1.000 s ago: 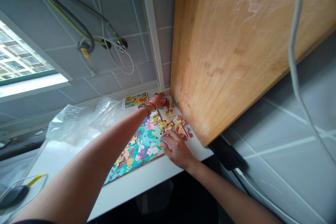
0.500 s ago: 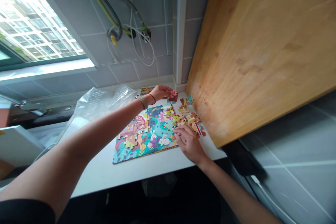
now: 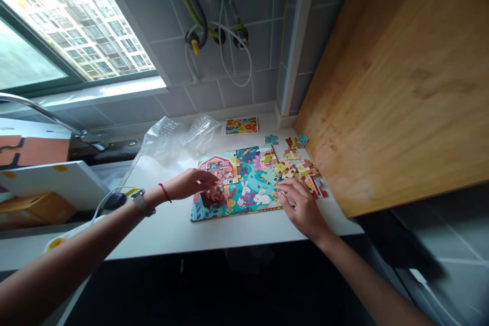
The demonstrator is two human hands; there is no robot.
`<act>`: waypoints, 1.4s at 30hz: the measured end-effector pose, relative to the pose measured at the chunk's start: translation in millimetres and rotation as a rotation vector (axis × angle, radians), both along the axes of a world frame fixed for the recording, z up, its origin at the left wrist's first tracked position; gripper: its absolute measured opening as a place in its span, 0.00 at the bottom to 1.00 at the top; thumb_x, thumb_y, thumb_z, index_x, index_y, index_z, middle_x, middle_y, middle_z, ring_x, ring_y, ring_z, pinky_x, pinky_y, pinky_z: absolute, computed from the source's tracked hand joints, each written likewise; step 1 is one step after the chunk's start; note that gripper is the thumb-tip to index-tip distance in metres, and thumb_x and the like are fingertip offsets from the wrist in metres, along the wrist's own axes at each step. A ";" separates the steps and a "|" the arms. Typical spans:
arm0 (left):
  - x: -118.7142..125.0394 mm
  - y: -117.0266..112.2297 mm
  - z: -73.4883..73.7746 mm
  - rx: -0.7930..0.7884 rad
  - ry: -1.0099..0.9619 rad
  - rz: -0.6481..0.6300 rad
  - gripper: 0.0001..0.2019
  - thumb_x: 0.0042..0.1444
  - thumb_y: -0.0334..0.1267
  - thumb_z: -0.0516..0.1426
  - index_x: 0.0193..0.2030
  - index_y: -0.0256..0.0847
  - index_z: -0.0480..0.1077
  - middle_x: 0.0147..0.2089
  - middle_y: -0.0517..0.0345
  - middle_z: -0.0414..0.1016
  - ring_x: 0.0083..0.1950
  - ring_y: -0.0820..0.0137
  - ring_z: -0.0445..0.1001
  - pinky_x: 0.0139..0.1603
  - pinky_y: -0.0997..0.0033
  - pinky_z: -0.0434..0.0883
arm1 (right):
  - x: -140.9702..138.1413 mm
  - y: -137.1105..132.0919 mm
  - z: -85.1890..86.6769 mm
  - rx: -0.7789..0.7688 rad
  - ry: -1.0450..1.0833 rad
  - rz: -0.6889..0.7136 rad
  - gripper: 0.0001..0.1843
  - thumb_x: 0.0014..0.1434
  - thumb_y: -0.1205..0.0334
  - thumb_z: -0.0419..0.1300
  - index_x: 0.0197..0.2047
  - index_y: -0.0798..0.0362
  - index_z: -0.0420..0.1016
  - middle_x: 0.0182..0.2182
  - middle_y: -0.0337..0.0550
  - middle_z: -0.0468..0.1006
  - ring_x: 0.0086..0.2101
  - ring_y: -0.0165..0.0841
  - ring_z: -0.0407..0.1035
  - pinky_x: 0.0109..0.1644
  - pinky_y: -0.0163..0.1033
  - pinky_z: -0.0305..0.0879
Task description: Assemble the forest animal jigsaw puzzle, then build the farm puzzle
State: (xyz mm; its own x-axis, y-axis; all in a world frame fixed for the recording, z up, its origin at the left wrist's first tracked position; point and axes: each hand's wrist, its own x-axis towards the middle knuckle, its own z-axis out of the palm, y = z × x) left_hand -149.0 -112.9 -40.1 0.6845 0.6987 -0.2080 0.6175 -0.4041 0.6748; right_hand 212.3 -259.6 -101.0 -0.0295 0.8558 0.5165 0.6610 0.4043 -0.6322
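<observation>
A colourful jigsaw puzzle (image 3: 248,183) with a barn, white rabbits and a teal animal lies on the white counter, partly joined. My left hand (image 3: 200,182) is over its left part, below the barn, with fingers bent down around a brown puzzle piece (image 3: 209,199). The fingers partly hide that piece. At the puzzle's right edge, my right hand (image 3: 300,204) has thumb and fingertips drawn together; what is between them is hidden. Loose puzzle pieces (image 3: 305,167) lie in a heap just beyond my right fingers. A teal piece (image 3: 271,139) lies apart behind the puzzle.
A clear plastic bag (image 3: 171,137) lies crumpled behind my left hand. Against the wall is a small picture card (image 3: 240,126). A wooden board (image 3: 382,86) leans along the right side. To the left are a faucet (image 3: 46,112) and a cardboard box (image 3: 38,207).
My left hand has come back from the far right corner to the puzzle's left part, carrying the brown puzzle piece. My right hand stays at the puzzle's right edge. The view has shifted left.
</observation>
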 end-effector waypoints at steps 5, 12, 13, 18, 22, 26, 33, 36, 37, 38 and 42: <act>-16.9 -2.3 4.4 0.172 -0.013 0.112 0.25 0.67 0.60 0.56 0.54 0.43 0.80 0.52 0.48 0.85 0.47 0.59 0.85 0.49 0.58 0.83 | -1.1 -0.6 -0.4 0.064 -0.065 0.024 0.12 0.69 0.67 0.58 0.50 0.48 0.82 0.46 0.48 0.81 0.50 0.45 0.74 0.57 0.55 0.75; -31.3 -50.0 -17.4 0.527 0.155 -0.024 0.27 0.63 0.56 0.63 0.65 0.51 0.73 0.68 0.45 0.73 0.68 0.49 0.73 0.66 0.43 0.74 | -1.8 -0.4 -1.1 0.073 -0.098 0.046 0.11 0.69 0.70 0.59 0.50 0.51 0.80 0.46 0.50 0.80 0.51 0.44 0.73 0.58 0.55 0.75; -30.9 -56.5 -24.2 0.563 0.160 -0.023 0.25 0.64 0.54 0.63 0.65 0.51 0.73 0.70 0.45 0.71 0.69 0.48 0.71 0.67 0.42 0.73 | -1.9 -0.4 -0.8 0.075 -0.096 0.045 0.11 0.69 0.70 0.59 0.49 0.51 0.80 0.46 0.49 0.80 0.51 0.44 0.73 0.58 0.55 0.75; -17.3 -72.2 -49.9 0.700 0.044 0.016 0.14 0.70 0.44 0.59 0.58 0.50 0.77 0.68 0.48 0.73 0.72 0.49 0.68 0.68 0.42 0.73 | -2.7 -0.8 0.7 0.080 -0.095 0.043 0.11 0.69 0.70 0.59 0.49 0.50 0.80 0.45 0.48 0.80 0.50 0.44 0.73 0.58 0.54 0.75; -8.4 -80.8 -56.1 0.699 -0.069 -0.052 0.13 0.70 0.37 0.59 0.59 0.51 0.77 0.64 0.52 0.77 0.71 0.55 0.69 0.68 0.47 0.74 | -2.6 -1.6 1.1 0.068 -0.097 0.048 0.11 0.68 0.70 0.59 0.49 0.50 0.80 0.44 0.48 0.80 0.50 0.44 0.73 0.58 0.54 0.74; -16.0 -100.2 -57.2 0.685 -0.151 -0.063 0.12 0.70 0.30 0.58 0.56 0.47 0.77 0.62 0.50 0.79 0.66 0.60 0.75 0.64 0.56 0.79 | -1.9 -1.5 0.3 0.065 -0.098 0.050 0.12 0.68 0.70 0.59 0.49 0.49 0.81 0.44 0.48 0.80 0.50 0.44 0.73 0.58 0.54 0.74; -41.1 -132.8 -55.1 0.710 -0.170 -0.118 0.13 0.69 0.24 0.56 0.55 0.42 0.75 0.63 0.48 0.80 0.69 0.60 0.74 0.64 0.59 0.79 | -2.0 -1.1 -1.3 0.045 -0.111 0.069 0.10 0.70 0.68 0.59 0.50 0.49 0.80 0.45 0.49 0.80 0.51 0.45 0.73 0.58 0.56 0.74; -44.7 -138.0 -55.3 0.702 -0.129 -0.089 0.16 0.70 0.25 0.55 0.59 0.44 0.74 0.64 0.49 0.78 0.69 0.61 0.73 0.65 0.58 0.78 | -2.0 -1.1 -1.7 0.049 -0.123 0.068 0.10 0.70 0.68 0.59 0.50 0.50 0.80 0.46 0.49 0.80 0.51 0.45 0.73 0.59 0.56 0.74; -45.2 -138.6 -55.6 0.701 -0.105 -0.050 0.17 0.70 0.27 0.56 0.62 0.45 0.73 0.66 0.49 0.77 0.70 0.60 0.73 0.66 0.57 0.78 | -2.0 -1.0 -1.8 0.049 -0.127 0.068 0.10 0.70 0.68 0.59 0.50 0.49 0.80 0.46 0.49 0.80 0.51 0.45 0.73 0.59 0.56 0.74; -45.6 -138.8 -56.3 0.701 -0.080 0.006 0.19 0.70 0.29 0.57 0.66 0.46 0.71 0.67 0.48 0.75 0.71 0.58 0.72 0.67 0.54 0.77 | -2.0 -0.9 -2.0 0.049 -0.129 0.067 0.10 0.70 0.68 0.59 0.50 0.49 0.80 0.46 0.49 0.80 0.51 0.45 0.73 0.58 0.56 0.74; -48.4 -138.2 -60.4 0.649 -0.022 0.230 0.27 0.70 0.42 0.60 0.73 0.45 0.63 0.68 0.44 0.73 0.70 0.53 0.72 0.66 0.49 0.77 | -1.9 -0.5 -2.0 0.045 -0.130 0.068 0.10 0.70 0.67 0.59 0.50 0.48 0.80 0.45 0.49 0.80 0.51 0.45 0.73 0.59 0.57 0.74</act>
State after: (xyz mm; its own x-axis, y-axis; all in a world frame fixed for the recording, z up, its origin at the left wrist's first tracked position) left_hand -197.4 -251.1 -100.5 0.5032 0.8052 0.3137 0.7249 -0.5909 0.3540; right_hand 210.4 -260.1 -103.0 -0.1562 0.8253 0.5426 0.7062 0.4774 -0.5229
